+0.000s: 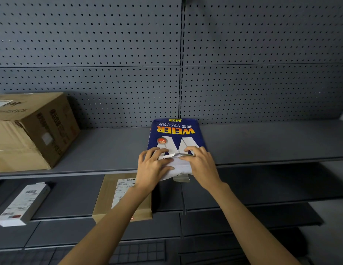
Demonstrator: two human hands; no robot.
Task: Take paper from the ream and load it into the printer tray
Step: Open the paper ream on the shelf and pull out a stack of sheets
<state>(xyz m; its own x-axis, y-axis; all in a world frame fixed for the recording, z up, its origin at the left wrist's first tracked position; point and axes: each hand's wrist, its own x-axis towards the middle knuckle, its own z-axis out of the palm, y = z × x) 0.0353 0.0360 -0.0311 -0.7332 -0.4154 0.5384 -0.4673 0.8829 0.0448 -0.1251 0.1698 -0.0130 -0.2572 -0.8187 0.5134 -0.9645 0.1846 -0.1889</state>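
The ream (176, 136) is lying flat on the grey shelf (262, 142), its near end overhanging the edge with the wrapper torn open. The left hand (153, 165) and right hand (200, 163) are resting half-curled on the exposed white sheets (179, 167), probably pinching a stack. Paper is dense, slick and floppy; gripping both side edges is wisest.

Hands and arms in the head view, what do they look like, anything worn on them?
Both are bare. The left hand and right hand wear no gloves, and no rings, watch or bracelet show on the fingers or wrists. Both forearms are uncovered from the wrist down to the bottom edge of the picture, with no sleeve in view. No markings or straps are visible.
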